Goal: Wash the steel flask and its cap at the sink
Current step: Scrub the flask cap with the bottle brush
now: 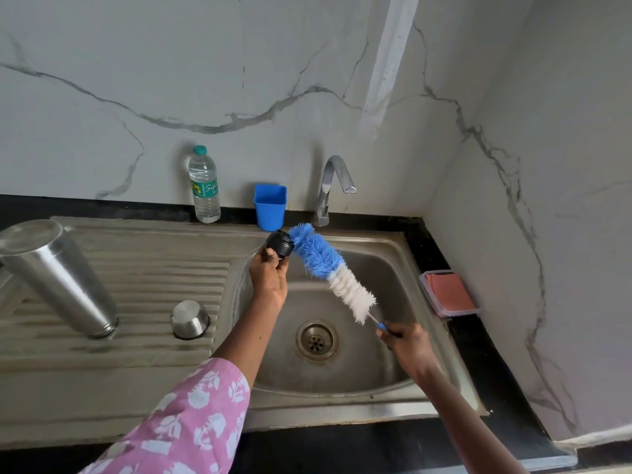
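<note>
Your left fingers (272,258) pinch the black cap (279,244) by its lower edge and hold it in the air over the back left corner of the sink basin (393,268), just below the blue cup (270,206). Your right hand (407,343) is clenched round the handle of the brush (328,268), and only a short blue stub of the handle shows above it.

The brush's blue tip touches the cap's right side. From there its long axis slants down and right to your right hand, with blue bristles at the top and white ones lower down.

The faucet (330,186) spout hangs near, behind the brush tip. Below both hands the basin lies open around the drain (317,339). The right rim sits near the side wall, where 1 box (449,294) with a pink pad rests on the counter strip.

The steel flask (58,275) stands mouth-down on the ribbed drainboard (154,268) with its base toward you, well apart from both hands. 1 steel cup (189,319) sits upside down between the flask and the basin. A water bottle (204,186) stands at the back wall.
</note>
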